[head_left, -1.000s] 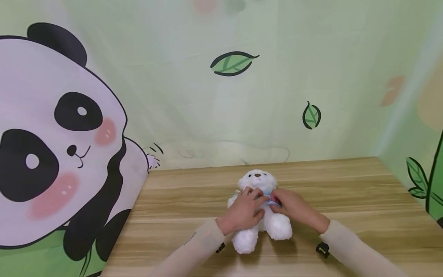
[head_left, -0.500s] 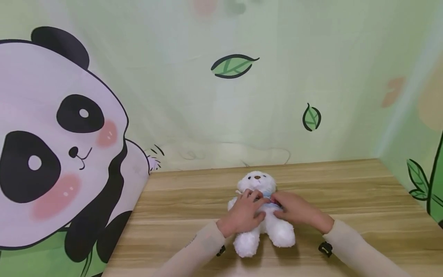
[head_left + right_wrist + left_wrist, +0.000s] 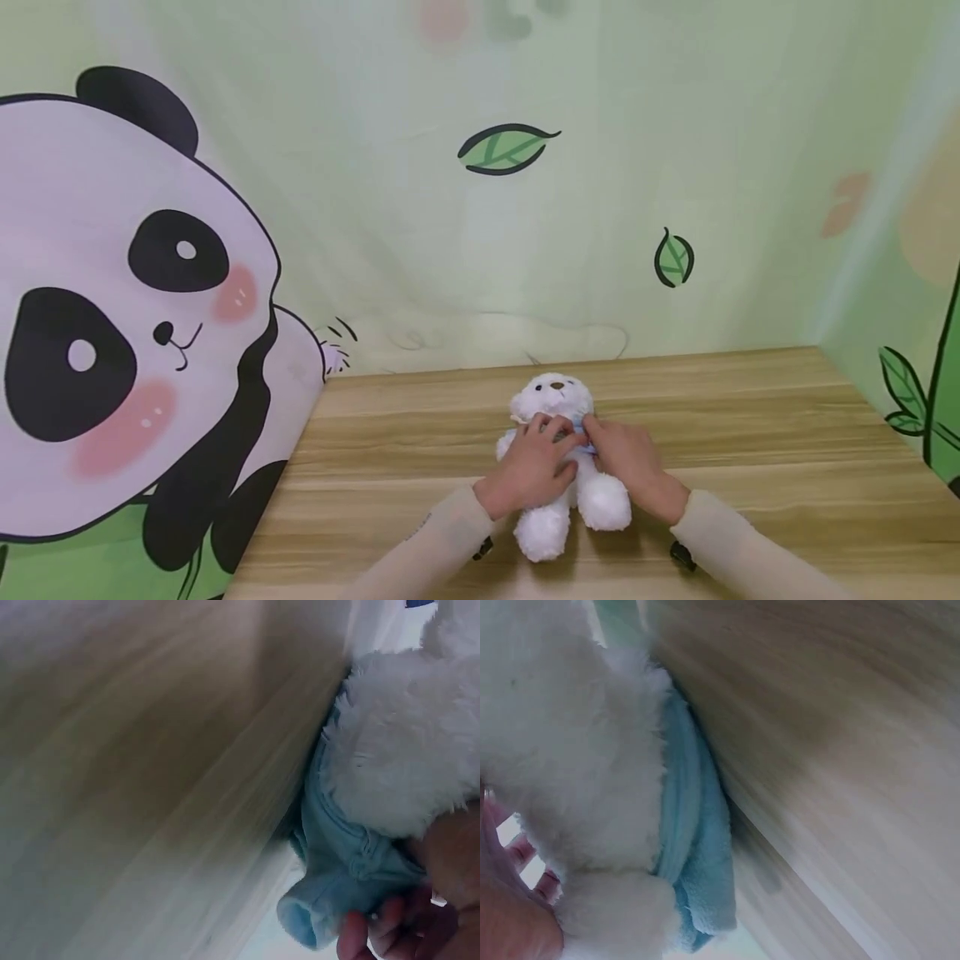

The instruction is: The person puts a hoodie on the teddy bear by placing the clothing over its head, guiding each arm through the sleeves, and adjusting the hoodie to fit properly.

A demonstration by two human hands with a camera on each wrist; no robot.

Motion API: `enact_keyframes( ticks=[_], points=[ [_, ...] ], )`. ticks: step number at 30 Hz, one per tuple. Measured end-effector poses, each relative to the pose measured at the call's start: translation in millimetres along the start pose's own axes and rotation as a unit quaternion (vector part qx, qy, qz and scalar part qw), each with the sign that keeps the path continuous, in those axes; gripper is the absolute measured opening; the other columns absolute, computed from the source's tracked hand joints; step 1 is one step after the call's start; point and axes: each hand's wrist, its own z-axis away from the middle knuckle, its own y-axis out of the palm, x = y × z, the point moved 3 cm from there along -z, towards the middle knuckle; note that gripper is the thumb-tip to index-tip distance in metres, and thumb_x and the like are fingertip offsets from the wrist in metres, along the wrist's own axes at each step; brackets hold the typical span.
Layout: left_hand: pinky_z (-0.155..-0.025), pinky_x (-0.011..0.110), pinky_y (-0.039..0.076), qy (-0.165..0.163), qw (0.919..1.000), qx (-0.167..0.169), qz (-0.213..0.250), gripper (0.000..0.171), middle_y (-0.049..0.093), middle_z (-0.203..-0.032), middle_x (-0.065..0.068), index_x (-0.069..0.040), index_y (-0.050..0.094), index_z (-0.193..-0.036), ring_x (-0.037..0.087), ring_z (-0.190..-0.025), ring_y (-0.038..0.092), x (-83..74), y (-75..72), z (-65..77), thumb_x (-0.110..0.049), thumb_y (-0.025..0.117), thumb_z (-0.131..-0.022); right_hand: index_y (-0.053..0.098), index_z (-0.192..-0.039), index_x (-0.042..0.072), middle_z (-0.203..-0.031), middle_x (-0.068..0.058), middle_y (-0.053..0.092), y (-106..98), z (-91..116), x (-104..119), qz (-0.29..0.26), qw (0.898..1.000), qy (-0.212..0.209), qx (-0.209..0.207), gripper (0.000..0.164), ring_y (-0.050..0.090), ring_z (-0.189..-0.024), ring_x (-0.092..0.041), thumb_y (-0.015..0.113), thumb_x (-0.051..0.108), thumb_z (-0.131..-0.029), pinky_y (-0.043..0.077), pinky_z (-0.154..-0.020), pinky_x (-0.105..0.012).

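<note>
A white teddy bear (image 3: 603,500) lies face up on the table, legs toward me. Beneath its back and beside its chest is a light blue doll top (image 3: 705,847). My left hand (image 3: 528,467) holds the bear's chest from the left with bent fingers, the thumb spread on the belly; its fingertips are hard to see. From the right, my right hand (image 3: 626,462) pinches the blue cloth near the chest. Its fingers (image 3: 352,934) touch the cloth beside a sleeve-like opening in the right wrist view. Both hands hide much of the top.
The wood-grain table (image 3: 765,433) extends on both sides of the bear. Behind it hangs a pale green backdrop (image 3: 375,208) printed with a large panda (image 3: 300,350) and leaves. A black wrist camera (image 3: 682,554) shows below the right sleeve.
The right hand shifts slightly and its wrist turns in toward the bear. The left hand stays nearly in place. The bear's legs move a little, and the head view drifts slightly.
</note>
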Motion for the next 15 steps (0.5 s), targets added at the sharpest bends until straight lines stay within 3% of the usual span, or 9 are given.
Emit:
enact_keyframes(
  ticks=[3, 7, 10, 15],
  points=[
    [-0.091, 0.038, 0.044, 0.001, 0.9999, -0.012, -0.005, 0.037, 0.049, -0.132, -0.003, -0.029, 0.055, -0.137, 0.020, -0.119, 0.044, 2.2, 1.7, 3.7, -0.034, 0.048, -0.101, 0.049, -0.089, 0.012, -0.073, -0.002, 0.052, -2.0, -0.7, 0.7, -0.026, 1.000, -0.015, 0.005, 0.031, 0.050, -0.059, -0.017, 0.076, 0.003, -0.076, 0.035, -0.043, -0.028],
    [-0.106, 0.043, 0.039, 0.007, 0.9996, -0.013, -0.024, 0.040, 0.044, -0.143, -0.002, -0.029, 0.049, -0.143, 0.022, -0.134, 0.038, 3.8, 5.5, 6.3, -0.035, 0.043, -0.104, 0.051, -0.092, 0.012, -0.082, 0.000, 0.053, -4.9, -0.1, -5.8, -0.093, 0.993, -0.069, 0.016, 0.027, 0.054, -0.071, -0.015, 0.072, -0.001, -0.081, 0.041, -0.054, -0.025],
    [-0.114, 0.046, 0.033, 0.021, 0.9988, -0.008, -0.044, 0.043, 0.041, -0.152, -0.003, -0.027, 0.045, -0.147, 0.024, -0.144, 0.031, 2.8, 5.5, 6.5, -0.034, 0.039, -0.105, 0.052, -0.094, 0.012, -0.084, 0.000, 0.054, -5.0, 0.7, -8.4, -0.090, 0.992, -0.091, 0.012, 0.024, 0.056, -0.073, -0.016, 0.070, -0.001, -0.084, 0.042, -0.056, -0.024],
    [-0.117, 0.044, 0.033, 0.039, 0.9983, 0.002, -0.044, 0.044, 0.043, -0.154, -0.004, -0.022, 0.044, -0.148, 0.023, -0.146, 0.032, 1.3, 1.9, 5.8, -0.033, 0.039, -0.105, 0.051, -0.092, 0.013, -0.082, -0.002, 0.056, -1.6, -3.6, -4.6, -0.046, 0.998, -0.021, 0.024, 0.024, 0.057, -0.069, -0.019, 0.070, 0.001, -0.083, 0.038, -0.046, -0.029]
  ],
)
